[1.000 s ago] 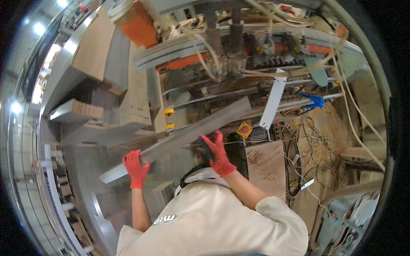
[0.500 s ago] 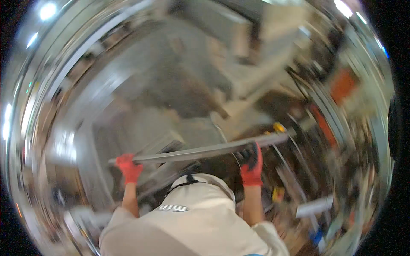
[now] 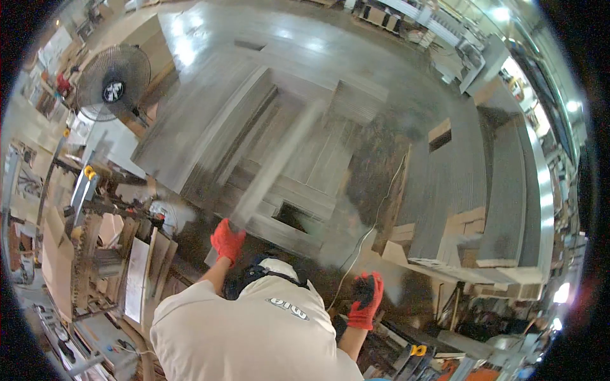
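My left hand (image 3: 227, 241), in a red glove, is closed at the near end of a long, narrow grey strip (image 3: 279, 162). From there the strip runs away from me and slightly right, over a stack of grey boards (image 3: 210, 143); motion blurs it. Whether its far end touches the stack I cannot tell. My right hand (image 3: 366, 300), gloved in red with a dark palm, is raised by my right side. Its palm shows and the fingers are loosely bent and apart, with nothing seen in them. A thin pale cable (image 3: 363, 240) hangs or lies just beyond it.
More stacked grey boards (image 3: 460, 190) stand at the right. A black fan (image 3: 114, 92) is at the far left, above a rack with a chain (image 3: 89, 260). A metal stand with a yellow clip (image 3: 416, 350) is at the lower right.
The view has swung round to the board stacks. Both hands held the strip crosswise before; now the right hand is off it and the strip points away from my left hand.
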`<state>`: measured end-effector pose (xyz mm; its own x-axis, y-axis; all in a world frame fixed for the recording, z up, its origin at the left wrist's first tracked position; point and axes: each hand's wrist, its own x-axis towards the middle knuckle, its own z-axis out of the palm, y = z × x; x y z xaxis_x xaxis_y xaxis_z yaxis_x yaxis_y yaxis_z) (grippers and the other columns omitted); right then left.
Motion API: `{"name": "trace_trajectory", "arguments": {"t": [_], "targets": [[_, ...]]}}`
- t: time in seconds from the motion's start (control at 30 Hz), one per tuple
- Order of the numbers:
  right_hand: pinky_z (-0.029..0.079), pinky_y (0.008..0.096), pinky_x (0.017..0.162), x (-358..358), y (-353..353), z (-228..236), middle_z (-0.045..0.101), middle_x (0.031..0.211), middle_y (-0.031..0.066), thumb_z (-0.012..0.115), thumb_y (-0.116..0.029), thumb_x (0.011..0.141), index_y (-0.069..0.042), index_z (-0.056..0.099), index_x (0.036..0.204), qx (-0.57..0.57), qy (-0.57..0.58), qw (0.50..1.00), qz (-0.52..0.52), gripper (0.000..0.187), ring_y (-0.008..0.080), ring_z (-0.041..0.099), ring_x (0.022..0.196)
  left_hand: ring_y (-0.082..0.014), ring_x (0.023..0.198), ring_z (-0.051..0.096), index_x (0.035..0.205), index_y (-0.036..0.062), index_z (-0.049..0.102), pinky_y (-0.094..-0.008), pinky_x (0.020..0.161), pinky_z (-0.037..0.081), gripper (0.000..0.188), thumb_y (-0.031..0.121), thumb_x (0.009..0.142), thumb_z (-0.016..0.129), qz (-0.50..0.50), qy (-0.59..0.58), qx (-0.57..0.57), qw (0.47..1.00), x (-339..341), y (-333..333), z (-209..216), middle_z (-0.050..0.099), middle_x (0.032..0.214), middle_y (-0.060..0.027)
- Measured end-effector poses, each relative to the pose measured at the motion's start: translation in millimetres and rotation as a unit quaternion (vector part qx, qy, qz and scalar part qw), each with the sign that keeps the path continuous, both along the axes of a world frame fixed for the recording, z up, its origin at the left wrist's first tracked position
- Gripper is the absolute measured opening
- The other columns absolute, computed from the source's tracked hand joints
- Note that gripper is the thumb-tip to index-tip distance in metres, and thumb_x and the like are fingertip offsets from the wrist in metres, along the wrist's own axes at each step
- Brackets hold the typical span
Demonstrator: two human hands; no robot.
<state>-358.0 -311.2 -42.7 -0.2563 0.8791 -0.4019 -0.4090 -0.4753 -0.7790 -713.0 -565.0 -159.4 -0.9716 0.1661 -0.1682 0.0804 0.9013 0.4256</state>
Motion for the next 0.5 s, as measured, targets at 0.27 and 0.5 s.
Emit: {"name": "trace_trajectory", "arguments": {"t": [0.27, 0.5], "targets": [[0.06, 0.0396, 0.081, -86.1, -7.1, 30.7, 0.068, 0.099, 0.0065, 0.063, -0.016, 0.101, -0.009, 0.062, 0.117, 0.001, -0.101, 0.993, 0.062, 0.017, 0.0223, 0.07, 0.092, -0.0349, 0.113, 0.065, 0.122, 0.0139, 0.06, -0.051, 0.089, 0.05, 0.061, 0.041, 0.071, 0.082, 0.094, 0.029, -0.02, 0.995, -165.4, 15.4, -42.3, 0.069, 0.12, -0.0129], [0.061, 0.0376, 0.08, -81.4, -9.1, 46.8, 0.069, 0.107, 0.0082, 0.06, -0.014, 0.101, -0.007, 0.061, 0.121, -0.012, -0.121, 0.991, 0.047, 0.021, 0.0227, 0.07, 0.095, -0.0327, 0.111, 0.066, 0.129, 0.0159, 0.058, -0.0495, 0.089, 0.051, 0.07, 0.048, 0.071, 0.082, 0.071, -0.003, -0.062, 0.996, -272.4, 20.8, -77.1, 0.068, 0.117, -0.0108]]}}
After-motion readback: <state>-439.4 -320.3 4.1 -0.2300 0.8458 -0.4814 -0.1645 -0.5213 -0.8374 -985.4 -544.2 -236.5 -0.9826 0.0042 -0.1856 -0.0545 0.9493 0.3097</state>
